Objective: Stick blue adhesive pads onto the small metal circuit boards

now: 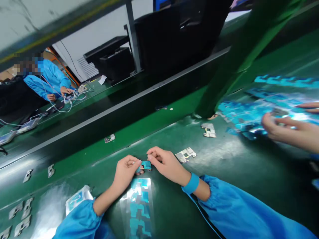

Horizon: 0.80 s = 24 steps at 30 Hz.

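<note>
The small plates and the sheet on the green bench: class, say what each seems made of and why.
The small plates look like thin stamped metal: pale silvery faces, bright glints and cut-outs, though the exact metal cannot be told. The sheet looks like clear, glossy plastic film, shining where light strikes it, with blue pieces on it.

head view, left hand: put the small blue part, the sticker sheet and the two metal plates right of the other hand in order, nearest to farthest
1. The small blue part, touching the left hand, between both hands.
2. The sticker sheet, just below the left hand.
3. The nearer metal plate, just past the right hand.
4. The farther metal plate, farther right and up the bench.
</note>
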{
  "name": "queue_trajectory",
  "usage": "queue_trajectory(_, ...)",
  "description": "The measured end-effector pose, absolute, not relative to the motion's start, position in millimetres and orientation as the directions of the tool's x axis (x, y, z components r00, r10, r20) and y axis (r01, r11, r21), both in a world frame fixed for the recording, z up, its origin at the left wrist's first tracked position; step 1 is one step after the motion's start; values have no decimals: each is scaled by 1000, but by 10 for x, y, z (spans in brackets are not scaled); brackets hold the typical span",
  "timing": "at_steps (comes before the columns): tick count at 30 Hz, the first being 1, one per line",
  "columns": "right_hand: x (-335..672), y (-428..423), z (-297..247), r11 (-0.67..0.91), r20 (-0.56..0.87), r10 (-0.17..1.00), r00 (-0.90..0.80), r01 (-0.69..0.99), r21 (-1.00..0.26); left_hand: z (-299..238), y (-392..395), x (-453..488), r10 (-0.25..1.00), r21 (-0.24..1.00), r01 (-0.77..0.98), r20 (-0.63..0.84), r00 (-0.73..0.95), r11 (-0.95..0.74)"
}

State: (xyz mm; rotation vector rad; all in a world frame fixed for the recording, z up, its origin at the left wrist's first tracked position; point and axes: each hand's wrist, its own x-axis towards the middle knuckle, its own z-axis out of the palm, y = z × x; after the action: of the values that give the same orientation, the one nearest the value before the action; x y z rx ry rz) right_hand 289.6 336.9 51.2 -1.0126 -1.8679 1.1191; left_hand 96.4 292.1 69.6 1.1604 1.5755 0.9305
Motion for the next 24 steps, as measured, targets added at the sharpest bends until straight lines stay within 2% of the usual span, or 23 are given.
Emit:
queue_trajectory(2,3112,3393,566,357,238,902,-361,310,-881,838,3074,747,969,922,311,-188,-159,230)
queue_trajectory(5,3607,3462,482,407,291,903,-317,409,-817,1051,3342,184,931,855,455,-82,-356,250)
queue_trajectory(7,3915,3507,294,473,322,880,-348,589,-655,1131,3448,-216,878,768,545,-46,-477,337)
queue_trajectory(9,4107,3530,78,484,290,875,-388,676,-556,1153,3470,-506,835,663,618,-19,-550,422)
queue_trajectory(13,4157,3507,-107,496,329,867,-374,707,-504,1132,3385,-607,824,475,754,98,-558,454)
queue_trajectory(17,4073,3426,37,520,356,853,-381,677,-522,1194,3016,-246,909,367,881,169,-381,300)
queue_trajectory(20,3983,3267,171,534,385,844,-373,650,-541,1197,2316,167,997,376,925,32,-64,48)
queue_trajectory(22,3877,3088,253,537,401,843,-359,610,-582,1125,1720,433,979,426,897,-103,179,-119)
queue_trajectory(23,3811,2980,293,541,401,841,-363,582,-607,1069,1433,548,939,413,883,-155,308,-222)
queue_trajectory(24,3740,2867,330,551,395,834,-384,550,-628,1003,1179,647,917,370,886,-169,361,-280)
